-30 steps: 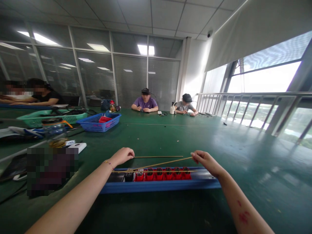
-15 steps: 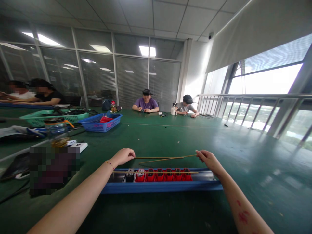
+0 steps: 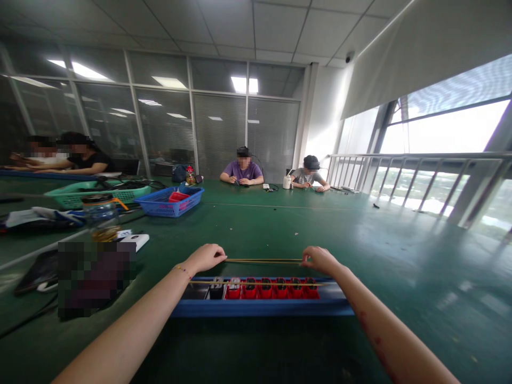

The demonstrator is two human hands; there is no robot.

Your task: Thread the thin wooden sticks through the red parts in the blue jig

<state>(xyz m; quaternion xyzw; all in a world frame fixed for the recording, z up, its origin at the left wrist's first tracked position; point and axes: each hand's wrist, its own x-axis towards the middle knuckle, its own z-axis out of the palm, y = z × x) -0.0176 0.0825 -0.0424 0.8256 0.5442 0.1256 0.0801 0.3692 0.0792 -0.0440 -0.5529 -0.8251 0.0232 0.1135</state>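
Observation:
Two thin, yellowish wooden sticks point(image 3: 264, 261) lie side by side just behind a long blue tray point(image 3: 262, 308). Their left ends are pinched by my left hand point(image 3: 208, 257), closed, with a beaded bracelet at the wrist. My right hand point(image 3: 320, 259) has its fingertips closed at the right ends of the same sticks. A row of several small red containers point(image 3: 265, 291) and one black container point(image 3: 216, 291) stands in the tray, with dark or clear pieces in them. Another thin stick point(image 3: 260, 284) lies lengthwise across the tops of these containers.
To the left stand a glass jar point(image 3: 102, 221), a blue basket point(image 3: 168, 208) with a red container, and a green basket point(image 3: 60, 198). A white device point(image 3: 138, 242) and a phone point(image 3: 34, 271) lie nearer me. Several people sit around the green table point(image 3: 384, 256).
My right hand has moved left and brought its slanted stick down alongside the other one, so both now run parallel. My left hand stays at the left ends.

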